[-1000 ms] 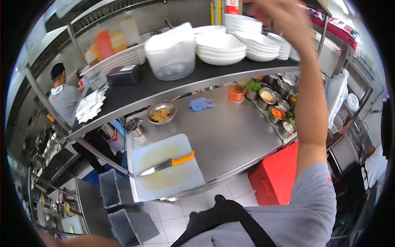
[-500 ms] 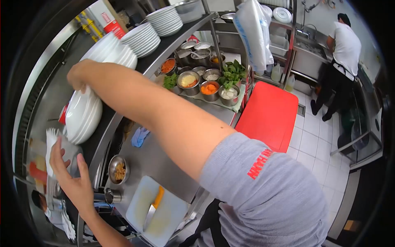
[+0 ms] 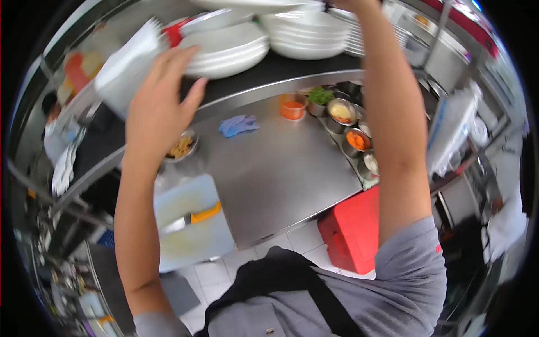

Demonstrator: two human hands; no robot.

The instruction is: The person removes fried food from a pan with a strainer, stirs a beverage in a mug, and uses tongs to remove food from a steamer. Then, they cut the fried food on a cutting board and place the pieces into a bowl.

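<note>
My left hand (image 3: 160, 106) is raised to the shelf (image 3: 281, 70), fingers spread, and lies against a clear plastic container (image 3: 126, 62) and the edge of a stack of white bowls (image 3: 230, 48). My right arm reaches straight up. My right hand (image 3: 349, 4) is cut off at the top edge, beside a second stack of white bowls (image 3: 306, 33) and a white dish rim (image 3: 252, 3). Whether it grips anything cannot be seen.
Below lies a steel counter (image 3: 281, 168) with a white cutting board (image 3: 191, 238), an orange-handled knife (image 3: 191, 216), a metal bowl of food (image 3: 181, 147), a blue cloth (image 3: 238, 124) and several ingredient bowls (image 3: 351, 137). A red bin (image 3: 351, 230) stands on the floor. Another person (image 3: 56, 123) works at far left.
The view has swung back to face the counter. My left hand has shifted from the container toward the bowl stack. My right hand has risen from the bowls to the top edge.
</note>
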